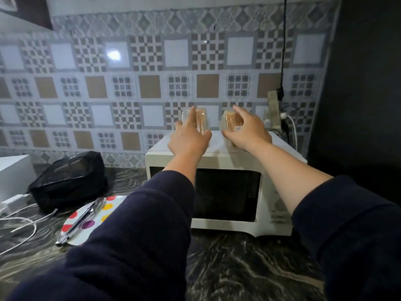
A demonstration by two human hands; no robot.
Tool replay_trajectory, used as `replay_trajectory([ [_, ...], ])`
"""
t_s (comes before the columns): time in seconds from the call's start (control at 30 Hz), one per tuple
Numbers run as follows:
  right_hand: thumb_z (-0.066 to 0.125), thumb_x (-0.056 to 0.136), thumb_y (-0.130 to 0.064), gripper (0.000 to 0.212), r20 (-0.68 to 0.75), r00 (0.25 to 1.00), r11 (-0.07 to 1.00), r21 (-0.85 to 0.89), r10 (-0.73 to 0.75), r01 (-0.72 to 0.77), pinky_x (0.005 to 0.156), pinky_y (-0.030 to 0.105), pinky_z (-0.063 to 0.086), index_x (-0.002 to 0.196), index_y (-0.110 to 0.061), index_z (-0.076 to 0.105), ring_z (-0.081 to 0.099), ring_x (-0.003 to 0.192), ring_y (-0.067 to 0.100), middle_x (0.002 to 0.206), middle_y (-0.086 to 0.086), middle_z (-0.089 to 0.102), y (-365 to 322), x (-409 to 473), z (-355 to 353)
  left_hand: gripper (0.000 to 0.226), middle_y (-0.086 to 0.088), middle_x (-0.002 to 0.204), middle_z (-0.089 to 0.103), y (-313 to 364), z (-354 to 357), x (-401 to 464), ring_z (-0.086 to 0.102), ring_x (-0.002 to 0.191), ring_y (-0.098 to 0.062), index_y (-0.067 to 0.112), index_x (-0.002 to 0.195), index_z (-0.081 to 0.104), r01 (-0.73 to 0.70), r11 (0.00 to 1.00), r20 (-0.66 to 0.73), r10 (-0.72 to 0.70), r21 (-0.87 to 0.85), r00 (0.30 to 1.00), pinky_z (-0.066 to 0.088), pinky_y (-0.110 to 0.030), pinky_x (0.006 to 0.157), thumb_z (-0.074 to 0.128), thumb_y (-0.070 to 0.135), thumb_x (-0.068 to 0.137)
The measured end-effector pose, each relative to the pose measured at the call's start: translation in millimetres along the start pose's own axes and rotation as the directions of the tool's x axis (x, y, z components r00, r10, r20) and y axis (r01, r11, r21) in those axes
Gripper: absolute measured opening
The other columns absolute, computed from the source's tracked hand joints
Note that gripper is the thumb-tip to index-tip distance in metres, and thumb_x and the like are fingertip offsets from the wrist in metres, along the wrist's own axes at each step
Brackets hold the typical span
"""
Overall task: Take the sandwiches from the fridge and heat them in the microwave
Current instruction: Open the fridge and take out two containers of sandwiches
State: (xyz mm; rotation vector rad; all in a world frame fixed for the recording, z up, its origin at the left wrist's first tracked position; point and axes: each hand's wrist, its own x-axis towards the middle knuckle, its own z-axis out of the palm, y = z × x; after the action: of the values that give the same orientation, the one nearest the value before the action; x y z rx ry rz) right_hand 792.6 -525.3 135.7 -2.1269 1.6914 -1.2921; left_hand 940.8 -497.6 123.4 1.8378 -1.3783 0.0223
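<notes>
1. Two wrapped sandwiches are seen standing on top of the white microwave (219, 161), centre-right of the frame, door closed.
2. The left sandwich (200, 121) is gripped by the left hand (188, 141), fingers curled round it.
3. The right sandwich (231, 121) is gripped by the right hand (247, 132).
4. A spotted plate (86, 218) carrying tongs (79, 221) is noted lower left on the counter.

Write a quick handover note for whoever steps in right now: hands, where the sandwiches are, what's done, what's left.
Left hand: holds the left wrapped sandwich upright on top of the microwave.
Right hand: grips the right wrapped sandwich, also on the microwave top.
Done: both sandwiches are out of the fridge and at the microwave.
Left: the microwave door is closed; open it, put the sandwiches inside, shut it and start heating. Whether the wrapping should come off first is your call.
</notes>
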Motion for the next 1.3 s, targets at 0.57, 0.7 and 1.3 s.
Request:
replay_trajectory([
  [0.57,0.066,0.081,-0.051,0.080,0.071,0.975,0.973,-0.111,0.210,-0.201,0.088,0.036,0.045,0.147,-0.045,0.021,0.048,0.125,0.028,0.146,0.004,0.039,38,77,65,0.076,-0.010,0.148,0.035,-5,85,84,0.050,0.121,-0.036,0.047,0.150,0.008,0.009,0.998,0.166,-0.019,0.058,0.986,0.046,-0.049,0.094,0.050,0.060,0.088],
  [0.7,0.065,0.082,-0.054,0.082,0.094,0.976,0.974,-0.130,0.198,-0.186,0.092,0.038,0.043,0.148,-0.043,0.018,0.044,0.129,0.029,0.148,0.007,0.037,39,81,66,0.076,-0.011,0.148,0.035,-3,84,83,0.049,0.123,-0.036,0.045,0.150,0.007,0.012,0.997,0.172,-0.024,0.072,0.985,0.046,-0.048,0.095,0.050,0.058,0.089],
  [1.3,0.045,0.094,-0.043,0.038,0.011,0.994,0.948,-0.302,0.111,-0.102,0.096,0.045,0.042,0.127,-0.027,0.056,0.043,0.120,0.032,0.135,0.008,0.044,14,-35,14,0.044,-0.005,0.142,0.042,-14,16,-28,0.041,0.126,-0.031,0.024,0.136,0.048,-0.154,0.980,0.097,0.143,0.122,0.985,0.041,-0.047,0.098,0.046,0.036,0.093],
])
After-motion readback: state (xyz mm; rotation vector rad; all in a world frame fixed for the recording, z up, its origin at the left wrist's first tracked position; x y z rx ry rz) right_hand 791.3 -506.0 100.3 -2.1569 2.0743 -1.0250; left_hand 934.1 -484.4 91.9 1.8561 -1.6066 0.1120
